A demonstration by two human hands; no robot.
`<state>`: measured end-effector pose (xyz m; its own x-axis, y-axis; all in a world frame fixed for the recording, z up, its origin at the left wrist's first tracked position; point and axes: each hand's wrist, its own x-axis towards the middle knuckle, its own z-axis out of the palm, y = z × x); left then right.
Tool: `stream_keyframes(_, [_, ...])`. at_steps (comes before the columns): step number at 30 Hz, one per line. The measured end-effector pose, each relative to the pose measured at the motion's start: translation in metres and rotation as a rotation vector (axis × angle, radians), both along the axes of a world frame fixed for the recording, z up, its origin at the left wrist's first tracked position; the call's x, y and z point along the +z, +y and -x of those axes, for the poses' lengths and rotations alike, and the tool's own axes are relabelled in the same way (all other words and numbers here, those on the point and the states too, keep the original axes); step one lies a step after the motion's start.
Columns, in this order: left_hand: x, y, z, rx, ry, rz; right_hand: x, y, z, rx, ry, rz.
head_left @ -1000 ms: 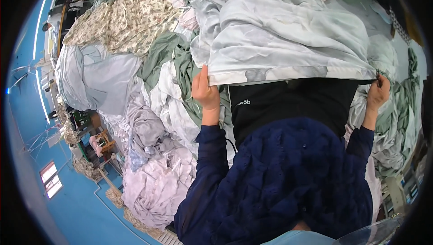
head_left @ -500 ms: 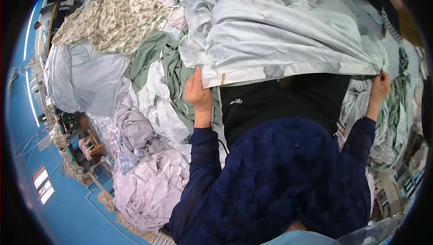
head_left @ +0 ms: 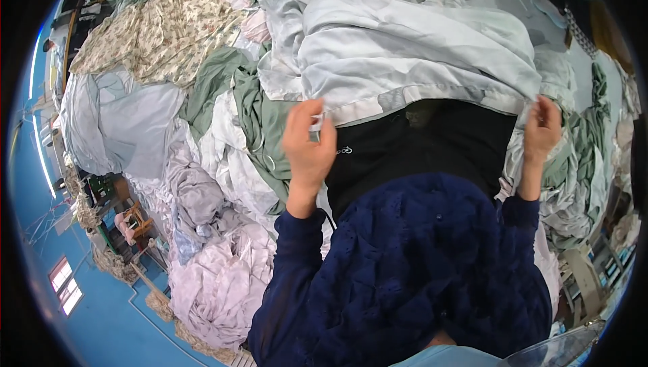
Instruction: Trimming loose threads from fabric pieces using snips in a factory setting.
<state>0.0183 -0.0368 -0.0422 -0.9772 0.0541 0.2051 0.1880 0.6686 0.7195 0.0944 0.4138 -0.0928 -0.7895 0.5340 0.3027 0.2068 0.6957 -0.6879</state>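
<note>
A large pale grey-white cloth (head_left: 412, 49) lies bunched in front of me, its printed hem band (head_left: 368, 107) sagging in a curve across my lap. At the hem's left end is my left hand (head_left: 309, 151), slightly blurred, with thumb and fingers apart and nothing visible between them. My right hand (head_left: 542, 129) is close beside the right end of the hem. Its fingers are loosely bent, with a gap at the thumb, and no cloth shows in its grasp. Black fabric (head_left: 418, 137) covers my lap below the band.
Heaped fabrics surround me: a floral cloth (head_left: 162, 29) at the far left, green cloth (head_left: 219, 83) nearer, and a pink-lilac bundle (head_left: 219, 286) at the lower left. More green and white cloth (head_left: 574, 164) lies at the right. A wooden stool (head_left: 138, 220) stands by the blue floor.
Both hands have loosened from the hem corners and come closer together. The band, stretched taut before, now droops. A person's arm at the top right has left the view.
</note>
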Motion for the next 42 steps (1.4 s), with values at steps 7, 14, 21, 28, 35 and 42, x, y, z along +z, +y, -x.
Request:
stream_keyframes(7, [-0.011,0.064,0.019,-0.299,0.21,0.126,0.011,-0.171,0.085,0.653,-0.187,0.493])
stream_keyframes(14, [-0.01,0.07,0.024,-0.21,0.157,0.119,-0.017,-0.203,0.108,0.667,-0.246,0.513])
stream_keyframes(21, [-0.013,0.067,0.028,-0.217,0.122,0.093,-0.026,-0.205,0.112,0.671,-0.312,0.58])
stream_keyframes(28, [-0.01,0.053,0.025,-0.224,0.101,0.011,0.014,-0.151,0.083,0.438,-0.188,0.549])
stream_keyframes(35, [-0.014,0.015,0.007,-0.082,-0.008,-0.116,0.007,-0.134,0.055,0.604,-0.323,0.62])
stream_keyframes(42, [-0.024,-0.017,-0.015,0.089,-0.071,-0.107,-0.013,-0.186,0.095,0.631,-0.413,0.732])
